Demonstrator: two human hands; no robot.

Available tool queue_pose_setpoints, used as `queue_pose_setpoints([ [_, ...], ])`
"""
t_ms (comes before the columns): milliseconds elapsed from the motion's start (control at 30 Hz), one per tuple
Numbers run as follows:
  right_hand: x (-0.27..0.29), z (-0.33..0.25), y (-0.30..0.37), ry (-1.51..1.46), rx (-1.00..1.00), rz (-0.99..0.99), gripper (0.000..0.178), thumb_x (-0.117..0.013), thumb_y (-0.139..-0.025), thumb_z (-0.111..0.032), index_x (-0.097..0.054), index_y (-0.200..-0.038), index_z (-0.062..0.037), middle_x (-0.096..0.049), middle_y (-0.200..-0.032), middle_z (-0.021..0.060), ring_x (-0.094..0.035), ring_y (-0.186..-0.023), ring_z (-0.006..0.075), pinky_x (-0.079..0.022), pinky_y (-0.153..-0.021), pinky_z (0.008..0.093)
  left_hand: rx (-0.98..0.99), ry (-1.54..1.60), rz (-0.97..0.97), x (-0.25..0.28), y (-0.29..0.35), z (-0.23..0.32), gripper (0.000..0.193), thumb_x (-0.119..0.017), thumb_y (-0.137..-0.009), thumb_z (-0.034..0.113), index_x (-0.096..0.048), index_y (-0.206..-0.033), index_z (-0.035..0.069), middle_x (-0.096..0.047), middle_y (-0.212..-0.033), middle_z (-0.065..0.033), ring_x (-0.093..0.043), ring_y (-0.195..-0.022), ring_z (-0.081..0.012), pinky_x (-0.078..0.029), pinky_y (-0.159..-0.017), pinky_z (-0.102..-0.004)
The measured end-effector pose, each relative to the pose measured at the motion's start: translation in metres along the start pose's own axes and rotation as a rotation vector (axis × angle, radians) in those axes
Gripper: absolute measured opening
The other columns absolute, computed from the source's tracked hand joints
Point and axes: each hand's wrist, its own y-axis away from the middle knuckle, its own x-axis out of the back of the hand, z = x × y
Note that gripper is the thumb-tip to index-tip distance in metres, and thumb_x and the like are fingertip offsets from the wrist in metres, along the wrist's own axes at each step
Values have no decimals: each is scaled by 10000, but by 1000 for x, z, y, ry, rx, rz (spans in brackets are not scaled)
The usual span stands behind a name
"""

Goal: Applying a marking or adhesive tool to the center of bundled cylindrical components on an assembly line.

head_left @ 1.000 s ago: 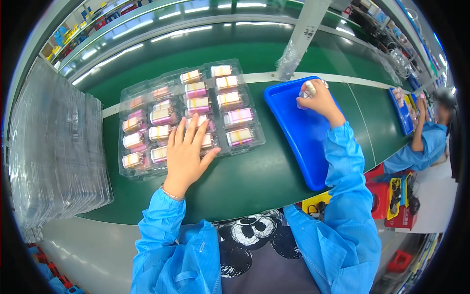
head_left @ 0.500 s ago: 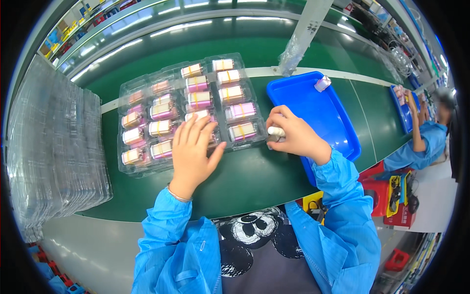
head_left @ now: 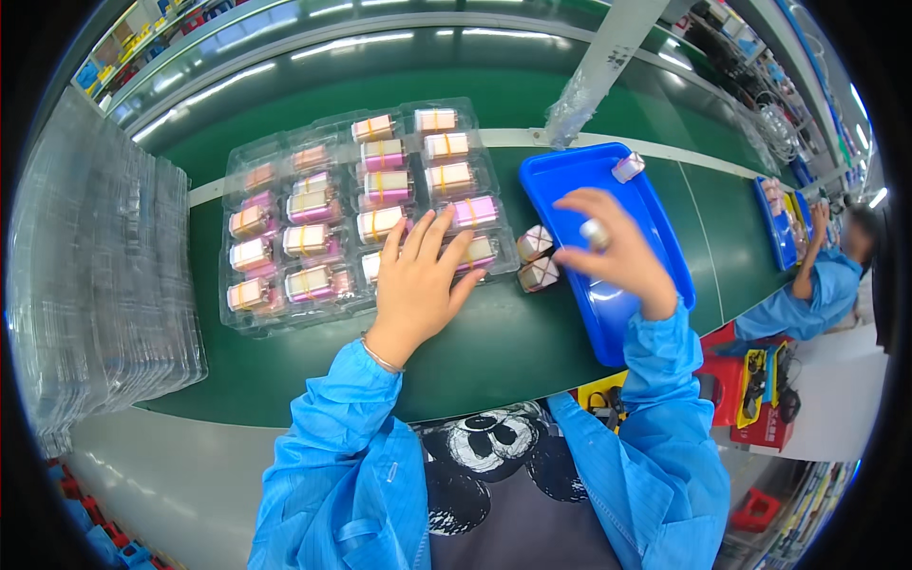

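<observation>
My left hand [head_left: 418, 290] lies palm down with fingers spread over the lower right of a clear plastic tray [head_left: 351, 309], touching its packs. Rows of small pale and pink packs [head_left: 307, 239] with yellow bands sit in the tray's pockets. My right hand [head_left: 622, 256], smeared by motion, is above the blue tray [head_left: 676, 285]. A small white-ended cylinder [head_left: 595, 234] shows between its thumb and fingers; its lower part is blurred. Beside the blue tray's left edge stand two small white bundles, an upper bundle [head_left: 535, 243] and a lower bundle [head_left: 539, 275], with dark crossed lines.
Another small bundle [head_left: 628, 168] rests at the blue tray's far right corner. A tall stack of clear plastic trays [head_left: 104, 275] stands at the left. A post [head_left: 603, 71] rises behind the blue tray. At the far right a co-worker [head_left: 807, 294] sits by another blue tray [head_left: 777, 228].
My left hand has slid right across the packs. The right hand has moved right and up over the blue tray with the cylinder, uncovering the two bundles beside it.
</observation>
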Motion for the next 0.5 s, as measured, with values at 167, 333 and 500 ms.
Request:
queue_pose_setpoints([
  [167,46,105,-15,157,-396,593,428,-735,-786,-301,-620,-1121,-61,-626,-1016,129,-608,-965,271,-473,-854,371,11,56,42,0,2,0,341,-636,-847,327,-621,-1131,138,-528,-1315,-102,-515,-1183,-296,-312,-1049,-463],
  [333,48,179,-32,87,-751,403,535,-768,-716,-396,-623,-1115,-71,-663,-901,123,-642,-814,223,-510,-742,340,13,41,62,-4,1,-1,316,-637,-847,296,-621,-1122,142,-530,-1315,-93,-522,-1176,-288,-327,-1038,-459],
  [500,18,178,-27,124,-549,409,392,-750,-746,-284,-641,-1060,-77,-677,-883,85,-652,-808,184,-520,-724,312,-3,35,82,-5,2,-1,324,-640,-844,293,-619,-1129,141,-545,-1297,-83,-526,-1173,-266,-346,-1027,-451],
])
